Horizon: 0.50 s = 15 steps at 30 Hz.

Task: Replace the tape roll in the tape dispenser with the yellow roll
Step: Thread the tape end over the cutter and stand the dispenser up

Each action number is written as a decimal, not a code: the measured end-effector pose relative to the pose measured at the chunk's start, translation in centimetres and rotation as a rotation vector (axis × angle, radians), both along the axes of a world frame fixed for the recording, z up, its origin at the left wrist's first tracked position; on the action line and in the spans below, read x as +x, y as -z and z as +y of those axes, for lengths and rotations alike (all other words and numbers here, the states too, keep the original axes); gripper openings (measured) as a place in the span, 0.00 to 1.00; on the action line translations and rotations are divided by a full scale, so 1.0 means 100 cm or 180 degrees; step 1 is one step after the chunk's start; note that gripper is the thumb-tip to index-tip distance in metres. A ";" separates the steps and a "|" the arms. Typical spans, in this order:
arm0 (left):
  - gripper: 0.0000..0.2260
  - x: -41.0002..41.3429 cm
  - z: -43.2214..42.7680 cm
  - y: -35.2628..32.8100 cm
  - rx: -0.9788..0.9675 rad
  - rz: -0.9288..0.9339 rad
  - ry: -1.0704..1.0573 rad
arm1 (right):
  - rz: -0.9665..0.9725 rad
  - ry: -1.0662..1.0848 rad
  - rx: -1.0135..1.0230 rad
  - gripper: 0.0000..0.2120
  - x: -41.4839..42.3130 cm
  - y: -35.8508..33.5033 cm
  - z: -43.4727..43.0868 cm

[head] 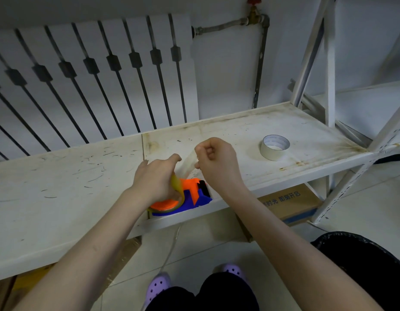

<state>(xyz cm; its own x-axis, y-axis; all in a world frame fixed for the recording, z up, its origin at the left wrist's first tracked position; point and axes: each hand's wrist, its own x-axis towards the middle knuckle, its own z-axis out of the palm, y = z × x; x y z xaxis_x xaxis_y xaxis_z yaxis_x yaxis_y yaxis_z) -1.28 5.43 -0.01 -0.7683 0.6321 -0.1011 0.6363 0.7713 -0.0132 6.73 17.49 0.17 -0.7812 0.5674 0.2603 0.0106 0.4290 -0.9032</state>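
Observation:
An orange and blue tape dispenser [194, 196] lies at the front edge of the white shelf [66, 182]. A yellow tape roll [177, 184] sits in it, mostly hidden under my left hand [154, 180], which grips the roll and dispenser from above. My right hand [217, 162] is pinched on the free end of a clear-yellowish tape strip [188, 163] pulled up and to the right from the roll. A white tape roll [274, 147] lies flat on the shelf to the right, apart from both hands.
A radiator cover [93, 75] and a pipe [259, 63] stand behind the shelf. A shelf upright [329, 63] rises at right. A cardboard box [291, 203] sits under the shelf, and a black-lined bin [369, 261] stands at lower right. My feet wear purple clogs [158, 286].

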 end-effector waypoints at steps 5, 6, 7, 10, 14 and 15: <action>0.43 0.001 0.002 -0.003 -0.0027 -0.0003 -0.0038 | 0.0199 0.0038 0.0032 0.07 0.001 -0.009 0.003; 0.42 0.000 0.002 -0.002 -0.0052 0.0012 -0.0016 | 0.0205 0.0056 0.0026 0.07 0.001 -0.009 0.004; 0.42 -0.001 0.002 -0.002 -0.0096 0.0013 0.0016 | 0.0173 0.0072 0.0007 0.07 0.002 -0.009 0.006; 0.40 -0.005 0.004 -0.002 -0.0203 -0.0034 0.0061 | -0.0115 0.0084 -0.0283 0.08 0.006 -0.002 0.019; 0.33 -0.003 0.008 -0.001 -0.0287 0.0023 0.0226 | -0.0660 0.0242 -0.0873 0.12 0.013 0.026 0.038; 0.33 0.000 0.010 0.001 -0.0268 0.0084 0.0331 | -0.0760 0.0267 -0.0963 0.13 0.014 0.033 0.041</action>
<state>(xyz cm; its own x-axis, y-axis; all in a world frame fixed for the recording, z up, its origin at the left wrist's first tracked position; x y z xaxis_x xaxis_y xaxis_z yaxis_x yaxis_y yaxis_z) -1.24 6.42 -0.12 -0.7021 0.6987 -0.1378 0.7114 0.6966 -0.0929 8.17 21.61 -3.17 -0.7473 0.6550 -0.1120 0.2595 0.1325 -0.9566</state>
